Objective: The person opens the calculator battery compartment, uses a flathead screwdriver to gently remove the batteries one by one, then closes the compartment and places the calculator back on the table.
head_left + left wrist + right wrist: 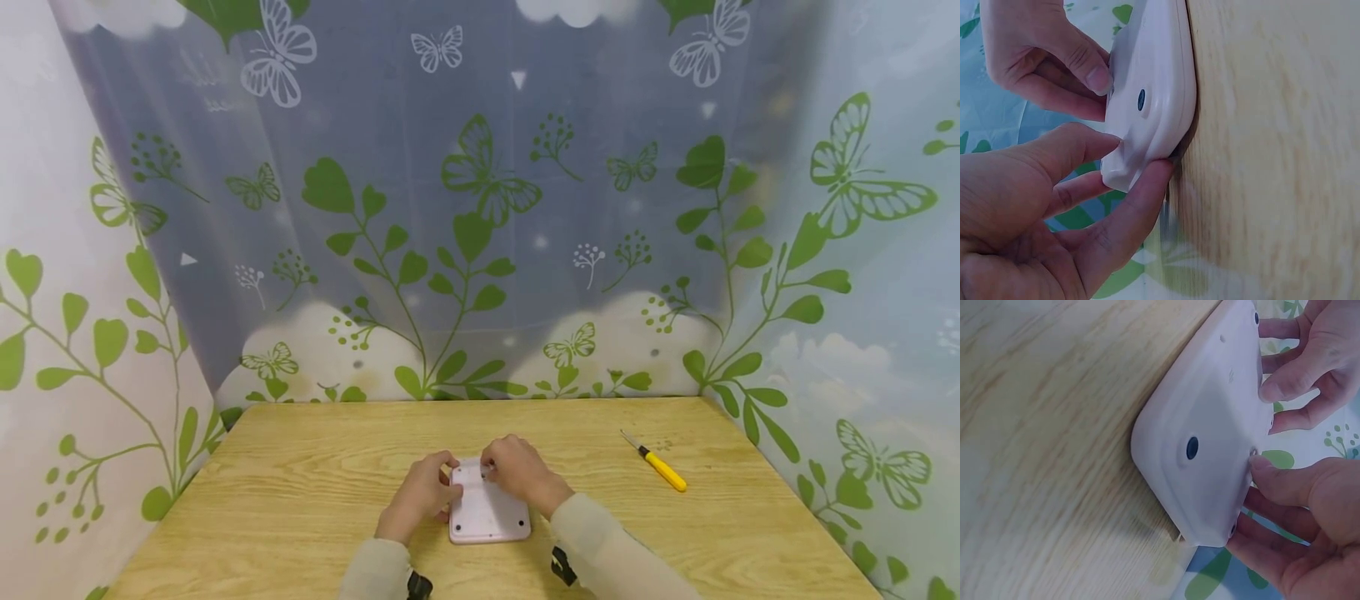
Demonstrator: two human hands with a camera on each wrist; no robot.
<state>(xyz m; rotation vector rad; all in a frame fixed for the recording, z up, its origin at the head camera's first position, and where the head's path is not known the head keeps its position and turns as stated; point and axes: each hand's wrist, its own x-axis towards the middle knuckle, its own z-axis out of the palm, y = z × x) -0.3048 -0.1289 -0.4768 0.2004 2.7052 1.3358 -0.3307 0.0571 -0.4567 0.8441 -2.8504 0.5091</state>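
Note:
A pale pink calculator (pixel 489 510) lies back side up on the table, dark round feet at its corners. My left hand (pixel 422 492) grips its far left corner; in the left wrist view the thumb (pixel 1100 145) is on the back and a finger (pixel 1147 194) is at the lower edge. At the far end, my right hand (pixel 519 468) has its fingers curled. Seen from the right wrist, that thumb (pixel 1266 469) touches the back beside a small round hole (pixel 1254 452), while the fingers reach to the far edge. Their tips are partly hidden.
A screwdriver (pixel 663 471) with a yellow handle lies on the wooden table (pixel 322 483), off to the right. Curtains (pixel 480 275) printed with leaves and butterflies stand behind the table and at both sides. Black straps (pixel 562 567) sit at both wrists.

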